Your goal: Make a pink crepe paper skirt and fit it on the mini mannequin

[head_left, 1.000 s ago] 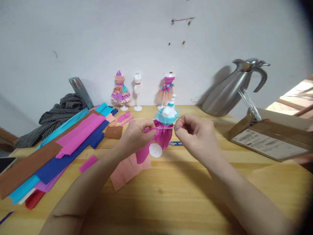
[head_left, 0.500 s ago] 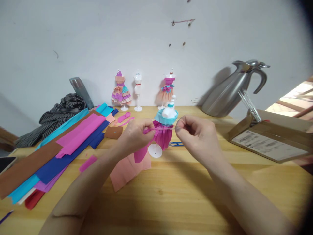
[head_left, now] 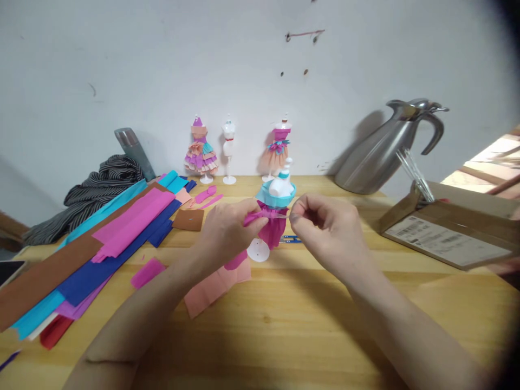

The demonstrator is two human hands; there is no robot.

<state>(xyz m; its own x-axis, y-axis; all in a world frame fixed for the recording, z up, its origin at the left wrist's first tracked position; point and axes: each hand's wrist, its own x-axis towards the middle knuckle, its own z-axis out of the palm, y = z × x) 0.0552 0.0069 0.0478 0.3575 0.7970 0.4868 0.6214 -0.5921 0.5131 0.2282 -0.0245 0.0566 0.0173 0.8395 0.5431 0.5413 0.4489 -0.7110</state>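
Note:
My left hand (head_left: 233,225) is closed in a pinch on a strip of magenta crepe paper (head_left: 254,218), whose lower end (head_left: 236,261) hangs under the hand. My right hand (head_left: 329,230) pinches the end of a thin, pale, see-through strip (head_left: 280,215) that stretches across from the magenta paper; whether it is tape or thread I cannot tell. Just behind the fingers, a small white dress form (head_left: 281,187) with a turquoise paper top and magenta paper skirt (head_left: 271,230) leans back, its round white base (head_left: 258,249) facing me.
Folded crepe paper (head_left: 134,227) piles up at left beside a striped cloth (head_left: 101,181). Three more dress forms (head_left: 202,154) stand along the wall. Blue thread snips (head_left: 291,239) lie behind my right hand. A steel jug (head_left: 376,149) and a cardboard box (head_left: 447,227) stand at right.
My left hand has shifted slightly right, nearer my right hand, taking the magenta paper along; less of its hanging end shows. My right hand has barely moved and keeps its pinch.

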